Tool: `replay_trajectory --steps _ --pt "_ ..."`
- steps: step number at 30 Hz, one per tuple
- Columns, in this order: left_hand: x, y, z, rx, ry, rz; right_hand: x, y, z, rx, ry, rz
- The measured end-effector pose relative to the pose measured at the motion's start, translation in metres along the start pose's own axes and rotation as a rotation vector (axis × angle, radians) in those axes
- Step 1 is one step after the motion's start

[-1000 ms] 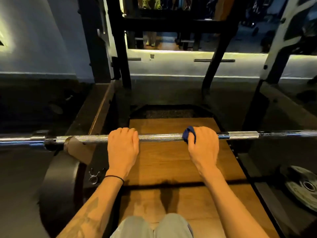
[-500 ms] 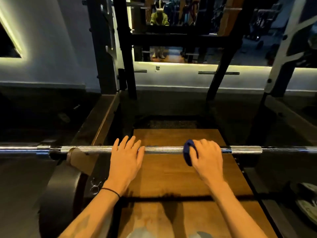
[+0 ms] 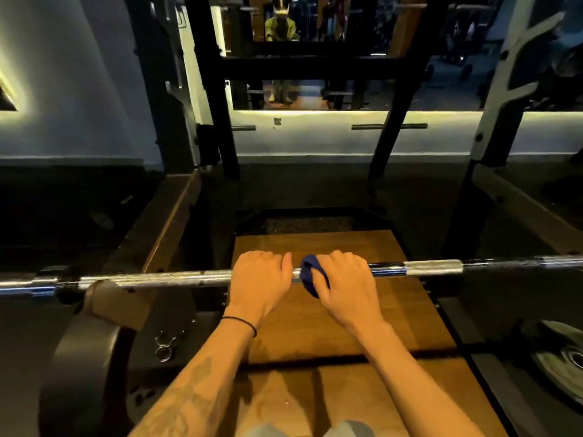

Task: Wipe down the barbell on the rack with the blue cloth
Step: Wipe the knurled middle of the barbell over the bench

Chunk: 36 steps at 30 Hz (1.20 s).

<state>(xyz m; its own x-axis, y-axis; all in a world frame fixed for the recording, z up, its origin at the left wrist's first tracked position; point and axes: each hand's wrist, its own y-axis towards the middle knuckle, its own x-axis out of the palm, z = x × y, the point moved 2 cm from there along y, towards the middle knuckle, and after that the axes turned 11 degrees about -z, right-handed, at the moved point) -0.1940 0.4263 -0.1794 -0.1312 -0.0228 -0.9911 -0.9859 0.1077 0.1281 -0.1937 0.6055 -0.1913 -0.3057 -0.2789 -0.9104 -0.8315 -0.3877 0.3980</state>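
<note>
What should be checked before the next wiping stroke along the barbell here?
1. Blue cloth wrapped round the barbell: ok, it sits on the bar under the right hand.
2. Right hand gripping cloth and bar: ok, fingers curl over both.
3. Left hand steadying the bar: ok, it curls over the shaft beside the cloth.
4. Room to wipe leftward: not ok, the left hand is right next to the cloth.
5. Room to wipe rightward: ok, bare shaft shows there.
6. Bar seated in its rack hooks: cannot tell.
</note>
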Motion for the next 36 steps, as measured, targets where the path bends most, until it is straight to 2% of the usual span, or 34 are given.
replay_trajectory --steps 4,7,8,12,13,16,18,22,25,27,31,34,36 --pt "0.001 -0.003 0.007 -0.019 -0.035 0.168 -0.013 -0.016 0.051 0.228 0.029 0.108" --pt "0.0 -0.002 0.014 -0.027 -0.031 0.204 -0.01 -0.008 0.021 0.435 0.146 0.223" --pt "-0.001 -0.002 0.016 -0.026 -0.025 0.226 -0.006 -0.001 0.001 0.452 0.181 0.243" --pt "-0.008 -0.005 0.017 0.052 0.077 0.309 0.015 0.015 -0.063 0.382 0.232 0.159" --pt "-0.01 -0.005 0.016 0.05 0.078 0.318 0.015 0.016 -0.06 0.33 0.207 0.135" --pt "-0.006 -0.003 0.013 0.046 0.068 0.275 0.007 0.012 -0.021 -0.027 0.104 0.026" --pt "0.001 -0.003 0.01 0.017 0.037 0.231 -0.003 0.01 0.018 -0.081 0.04 -0.005" --pt "0.006 -0.003 0.014 -0.03 -0.006 0.201 -0.013 -0.01 0.063 0.161 0.024 0.114" --pt "0.01 -0.002 0.015 -0.055 -0.04 0.241 -0.008 -0.005 0.038 0.429 0.138 0.199" --pt "0.013 -0.002 0.013 -0.067 -0.036 0.277 0.003 0.009 -0.002 0.497 0.212 0.237" --pt "0.017 0.003 0.01 -0.029 0.011 0.257 0.017 0.016 -0.055 0.29 0.209 0.131" --pt "0.015 0.001 0.009 -0.032 -0.024 0.299 0.011 0.009 -0.018 -0.022 0.119 0.062" --pt "0.015 -0.002 0.01 -0.034 -0.033 0.327 0.002 0.002 0.029 -0.027 -0.003 0.104"
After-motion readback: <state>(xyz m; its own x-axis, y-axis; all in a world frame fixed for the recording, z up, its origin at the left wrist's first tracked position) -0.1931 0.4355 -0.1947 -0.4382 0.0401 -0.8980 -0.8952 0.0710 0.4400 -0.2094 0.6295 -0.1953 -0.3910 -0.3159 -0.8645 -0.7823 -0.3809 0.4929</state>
